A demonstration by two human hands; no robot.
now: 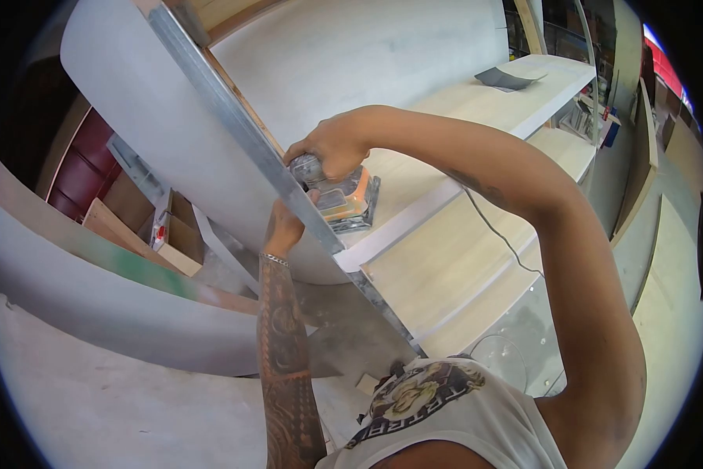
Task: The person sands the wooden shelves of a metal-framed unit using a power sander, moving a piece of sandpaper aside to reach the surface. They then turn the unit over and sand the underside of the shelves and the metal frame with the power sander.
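Pale curved plywood shelf (pixel 476 109), both hands (pixel 332 144) tight around boxy orange sander (pixel 343 199) beside metal rail (pixel 234 117).

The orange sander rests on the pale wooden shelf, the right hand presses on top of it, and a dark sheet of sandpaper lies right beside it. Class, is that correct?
Not quite. In the head view the sandpaper sheet lies far along the shelf, well away from the sander. The right hand does press on top of it.

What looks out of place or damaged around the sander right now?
Nothing looks damaged. The one loose item is a dark grey sheet, maybe sandpaper, lying with a curled corner on the pale wooden shelf, apart from the orange-and-grey power sander under the right hand.
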